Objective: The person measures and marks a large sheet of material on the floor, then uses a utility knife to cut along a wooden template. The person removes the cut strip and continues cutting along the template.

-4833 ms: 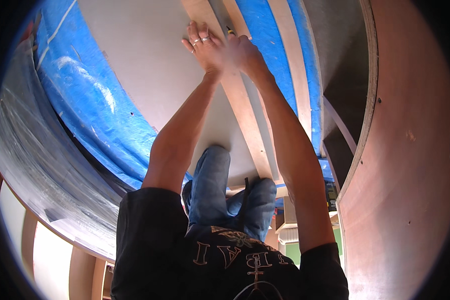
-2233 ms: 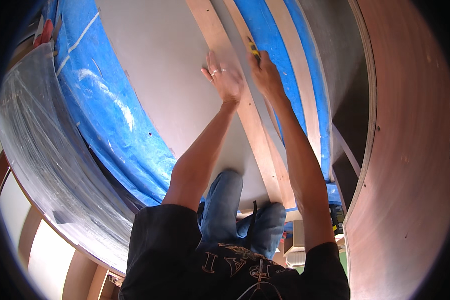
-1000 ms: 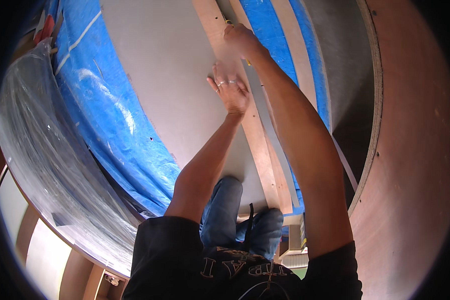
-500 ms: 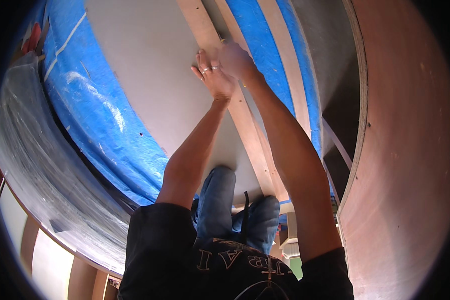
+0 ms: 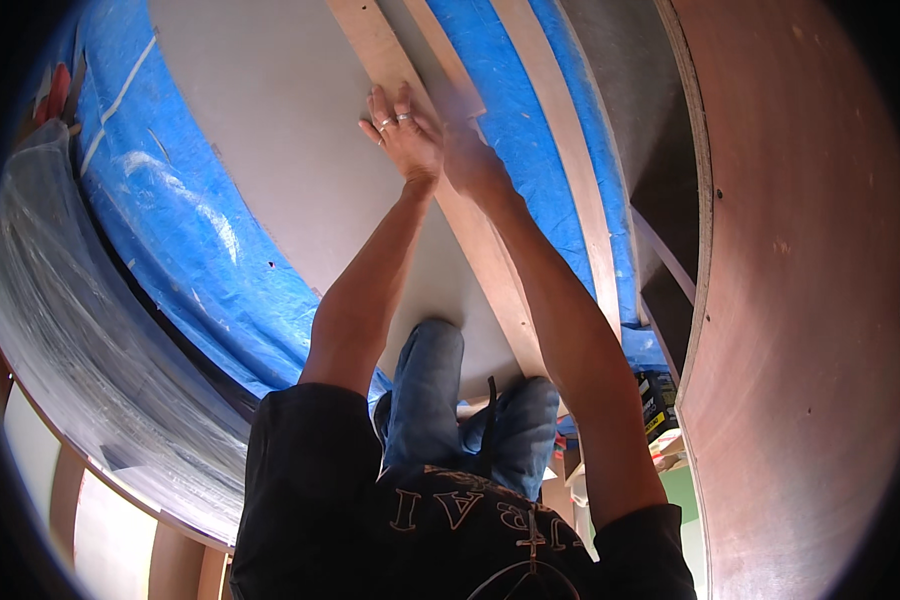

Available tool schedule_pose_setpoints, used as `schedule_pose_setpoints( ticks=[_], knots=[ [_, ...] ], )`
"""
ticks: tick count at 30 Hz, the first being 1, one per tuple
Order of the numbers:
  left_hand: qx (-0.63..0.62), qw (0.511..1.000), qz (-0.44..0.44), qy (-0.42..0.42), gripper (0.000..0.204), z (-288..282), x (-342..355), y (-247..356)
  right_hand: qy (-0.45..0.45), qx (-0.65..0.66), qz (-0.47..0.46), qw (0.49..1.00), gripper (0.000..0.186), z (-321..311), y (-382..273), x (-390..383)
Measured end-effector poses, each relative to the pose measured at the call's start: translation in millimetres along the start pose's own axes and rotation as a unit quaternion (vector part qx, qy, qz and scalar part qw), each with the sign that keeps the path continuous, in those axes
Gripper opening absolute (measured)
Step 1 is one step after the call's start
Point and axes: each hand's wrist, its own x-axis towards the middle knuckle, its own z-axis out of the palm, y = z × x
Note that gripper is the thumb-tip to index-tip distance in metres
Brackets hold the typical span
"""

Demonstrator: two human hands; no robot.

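My left hand (image 5: 407, 142) lies with its fingers spread on a long, pale wooden strip (image 5: 482, 262), rings on two of its fingers. The strip rests on a smooth grey panel (image 5: 260, 110) and runs from the far edge toward my knees. Close against the left hand, along the strip's right side, is my right hand (image 5: 475, 165), smeared by motion. Its fingers look curled round something that I cannot make out. A second, narrower wooden strip (image 5: 448, 55) lies just beyond the right hand, its near end visible beside the knuckles.
Blue sheeting (image 5: 185, 225) spreads on both sides of the panel, with another wooden strip (image 5: 560, 110) over it at right. Clear plastic sheeting (image 5: 80, 330) covers something at left. A tall wooden panel (image 5: 800, 300) rises at right. My knees (image 5: 430, 375) press near the panel's front edge.
My right hand has moved nearer to me along the strip's side. The left hand stays spread on the strip. The whole view has shifted slightly.
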Motion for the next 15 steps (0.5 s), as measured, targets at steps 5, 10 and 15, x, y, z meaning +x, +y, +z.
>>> schedule_pose_setpoints(
  ticks=[5,10,15],
  knots=[
    [-0.006,1.0,0.009,-0.005,0.049,-1.3,-2.9,0.2,-0.02,-0.161,-0.136,0.977,0.027,-15.5,10.7,-40.0],
    [-0.003,1.0,0.02,0.003,0.05,-2.3,-0.7,0.0,0.028,0.109,0.039,0.993,0.038,-43.9,25.5,-100.0],
    [0.02,1.0,-0.014,0.004,0.051,-2.5,0.8,5.1,0.239,0.099,0.029,0.966,0.047,-47.1,41.2,-86.4]
  ],
)
